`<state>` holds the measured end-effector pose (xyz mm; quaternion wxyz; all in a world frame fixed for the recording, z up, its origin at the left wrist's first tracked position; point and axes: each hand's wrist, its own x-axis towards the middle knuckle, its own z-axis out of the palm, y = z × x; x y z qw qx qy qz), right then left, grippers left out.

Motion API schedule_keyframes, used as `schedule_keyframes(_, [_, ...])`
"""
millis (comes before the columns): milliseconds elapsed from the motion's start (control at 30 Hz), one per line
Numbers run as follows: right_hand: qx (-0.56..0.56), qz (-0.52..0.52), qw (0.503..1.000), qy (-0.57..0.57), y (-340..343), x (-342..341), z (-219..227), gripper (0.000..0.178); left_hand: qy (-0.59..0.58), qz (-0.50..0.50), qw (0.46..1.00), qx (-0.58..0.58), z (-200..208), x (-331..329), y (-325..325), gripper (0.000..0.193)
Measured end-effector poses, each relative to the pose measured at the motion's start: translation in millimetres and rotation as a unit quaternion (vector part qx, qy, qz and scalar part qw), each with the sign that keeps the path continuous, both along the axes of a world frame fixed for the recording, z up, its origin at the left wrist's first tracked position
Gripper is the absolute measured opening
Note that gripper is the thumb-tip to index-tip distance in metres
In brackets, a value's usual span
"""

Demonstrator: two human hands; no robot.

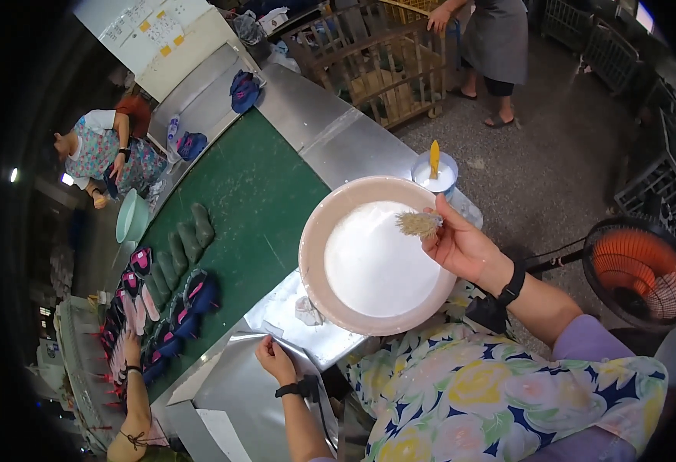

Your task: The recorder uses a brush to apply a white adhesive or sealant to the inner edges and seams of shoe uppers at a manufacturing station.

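My right hand (465,245) grips a small brush by its handle, most of which my fingers hide. The brush's tan bristles (417,224) point left over the right rim of a wide pinkish-beige basin (315,246). White liquid (380,258) fills much of that basin. Lower left of the basin, my left hand (275,359) is closed with curled fingers beside the edge of a grey metal sheet (249,381). Whether anything is inside those fingers is hidden. A crumpled whitish cloth or paper (308,311) lies between my left hand and the basin.
A green conveyor belt (253,181) carries dark sock-like shapes (191,242) and blue-pink shoe uppers (199,292); a co-worker's hand (128,346) reaches there. Behind the basin stands a small tub (449,187) with a yellow-handled brush (434,159). An orange fan (637,269) stands right.
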<state>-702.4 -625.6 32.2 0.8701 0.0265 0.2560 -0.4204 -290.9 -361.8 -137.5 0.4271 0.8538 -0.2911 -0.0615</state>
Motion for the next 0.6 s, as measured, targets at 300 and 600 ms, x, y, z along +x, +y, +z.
schedule_keyframes(300, [-0.033, 0.009, 0.996, -0.082, -2.1, -2.5, 3.3, 0.034, -0.051, -0.006, 0.998, -0.023, -7.5, 4.3, -4.4, 0.019])
schedule_keyframes(600, [-0.018, 0.006, 0.996, -0.086, 1.9, 9.6, 6.4, 0.039, 0.137, -0.073, 0.985, -0.079, 80.2, -7.7, -54.0, 0.020])
